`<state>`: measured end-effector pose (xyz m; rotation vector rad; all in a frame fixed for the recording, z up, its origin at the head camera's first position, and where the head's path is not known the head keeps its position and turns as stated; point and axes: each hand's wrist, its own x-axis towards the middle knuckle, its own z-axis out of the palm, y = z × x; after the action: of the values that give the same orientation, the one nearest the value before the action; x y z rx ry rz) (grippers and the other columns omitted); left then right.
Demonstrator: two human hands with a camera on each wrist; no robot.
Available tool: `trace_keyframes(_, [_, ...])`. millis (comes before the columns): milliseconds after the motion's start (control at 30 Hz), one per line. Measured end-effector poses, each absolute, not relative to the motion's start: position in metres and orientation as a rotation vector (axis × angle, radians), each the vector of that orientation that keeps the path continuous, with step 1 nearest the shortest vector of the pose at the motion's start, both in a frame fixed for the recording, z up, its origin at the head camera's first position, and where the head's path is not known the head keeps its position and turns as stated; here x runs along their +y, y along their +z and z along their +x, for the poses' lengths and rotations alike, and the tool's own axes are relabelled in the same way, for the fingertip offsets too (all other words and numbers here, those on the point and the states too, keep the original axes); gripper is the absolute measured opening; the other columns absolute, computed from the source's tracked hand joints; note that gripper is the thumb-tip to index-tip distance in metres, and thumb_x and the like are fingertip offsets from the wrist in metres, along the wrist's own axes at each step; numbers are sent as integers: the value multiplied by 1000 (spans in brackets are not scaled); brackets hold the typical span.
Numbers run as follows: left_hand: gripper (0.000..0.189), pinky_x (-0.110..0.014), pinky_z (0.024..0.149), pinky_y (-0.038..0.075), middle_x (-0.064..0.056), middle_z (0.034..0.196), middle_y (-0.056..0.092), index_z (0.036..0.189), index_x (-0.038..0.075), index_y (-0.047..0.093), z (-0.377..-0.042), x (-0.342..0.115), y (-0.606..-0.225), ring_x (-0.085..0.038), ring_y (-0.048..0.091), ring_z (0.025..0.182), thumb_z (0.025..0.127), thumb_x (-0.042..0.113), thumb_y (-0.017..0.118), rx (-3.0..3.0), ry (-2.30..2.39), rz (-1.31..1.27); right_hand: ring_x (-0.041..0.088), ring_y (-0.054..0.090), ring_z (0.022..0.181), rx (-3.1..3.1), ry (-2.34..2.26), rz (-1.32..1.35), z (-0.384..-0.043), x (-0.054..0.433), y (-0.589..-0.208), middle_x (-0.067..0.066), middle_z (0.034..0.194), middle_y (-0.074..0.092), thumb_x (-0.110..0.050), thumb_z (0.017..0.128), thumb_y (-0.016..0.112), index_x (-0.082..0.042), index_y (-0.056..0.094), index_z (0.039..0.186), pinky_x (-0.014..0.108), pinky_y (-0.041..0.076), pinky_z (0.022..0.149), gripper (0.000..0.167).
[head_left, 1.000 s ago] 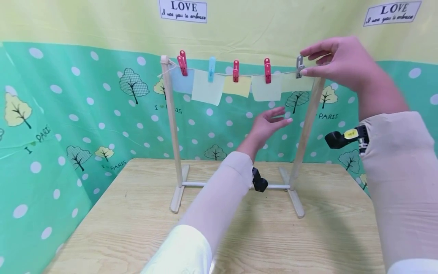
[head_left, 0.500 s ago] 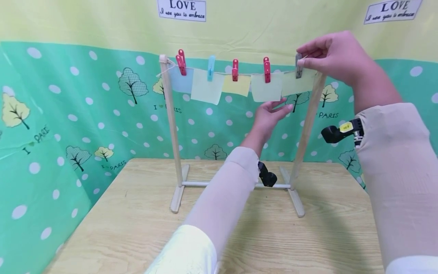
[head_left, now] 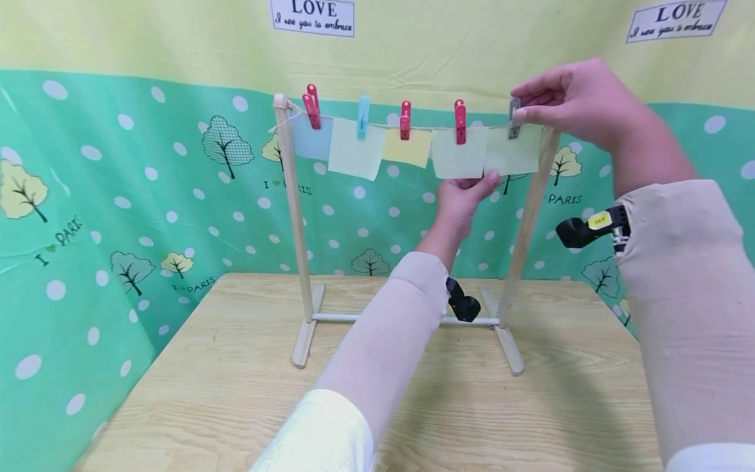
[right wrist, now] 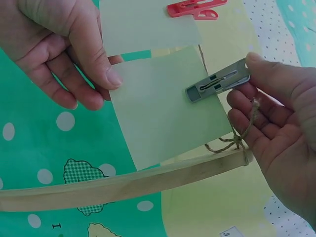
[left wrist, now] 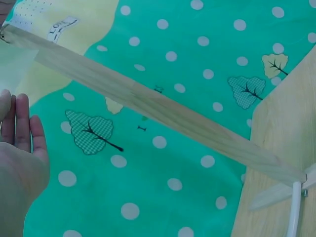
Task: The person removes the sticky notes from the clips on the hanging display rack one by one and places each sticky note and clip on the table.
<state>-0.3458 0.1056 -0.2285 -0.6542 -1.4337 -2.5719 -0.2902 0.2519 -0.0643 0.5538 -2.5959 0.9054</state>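
A pale green paper (right wrist: 158, 113) hangs on the string at the right end of the wooden stand, under a grey clothespin (right wrist: 217, 81). My right hand (head_left: 580, 101) pinches that clothespin's handle end between thumb and fingers. Below the line, my left hand (head_left: 460, 200) holds the paper's lower left corner, thumb in front and fingers behind, as the right wrist view shows. Left of it hangs another pale paper (head_left: 459, 154) under a red clothespin (head_left: 460, 123). In the left wrist view the left hand (left wrist: 22, 148) appears at the edge, fingertips by the paper.
The wooden stand's right post (head_left: 527, 226) rises just beside the grey clothespin, with the string knotted (right wrist: 238, 140) at its top. Further left hang a yellow paper (head_left: 407, 151), a white paper (head_left: 356, 154) and a blue paper (head_left: 312, 141), each clipped. The stand rests on a wooden table (head_left: 236, 393).
My left hand has risen to the paper's lower corner and taken hold of it. The paper's lower edge hangs straighter. My right hand has shifted slightly left and stays on the grey clothespin.
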Motion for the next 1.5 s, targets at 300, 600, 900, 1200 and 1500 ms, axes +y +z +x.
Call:
trace_keyframes(300, [20, -21, 87, 54, -6, 91, 74, 106, 1, 70, -346, 100, -228, -10, 70, 81, 88, 10, 73, -1492, -2561, -624, 11, 61, 86, -2482, 1002, 551, -289, 251, -71, -8, 92, 66, -25, 90, 71, -5, 68, 118, 7, 50, 69, 35])
trace_keyframes(600, [17, -18, 89, 51, -6, 90, 74, 101, 3, 73, -348, 94, -235, -13, 71, 85, 86, 12, 76, -1621, -2523, -583, 11, 60, 77, -2283, 1193, 541, -285, 254, -74, -6, 86, 68, -20, 89, 73, -5, 74, 105, 7, 51, 69, 22])
trace_keyframes(900, [16, -24, 96, 49, -2, 90, 75, 100, 11, 75, -346, 88, -242, -10, 70, 90, 86, 19, 76, -1764, -2480, -575, 11, 61, 75, -2107, 1356, 532, -282, 255, -70, -3, 85, 70, -15, 86, 75, 1, 74, 101, 9, 52, 72, 22])
trace_keyframes(1200, [15, -43, 110, 38, 0, 91, 75, 100, 13, 75, -342, 88, -250, -9, 70, 90, 87, 20, 76, -1853, -2470, -553, 12, 62, 75, -2064, 1332, 581, -275, 261, -72, -3, 85, 71, -14, 87, 74, 0, 75, 100, 8, 50, 68, 19])
trace_keyframes(1500, [17, -24, 95, 50, -3, 93, 74, 103, 8, 73, -334, 77, -263, -13, 71, 89, 88, 16, 75, -1857, -2483, -545, 11, 65, 80, -2189, 1254, 606, -264, 267, -86, -9, 85, 71, -12, 89, 72, -1, 72, 110, 5, 49, 75, 24])
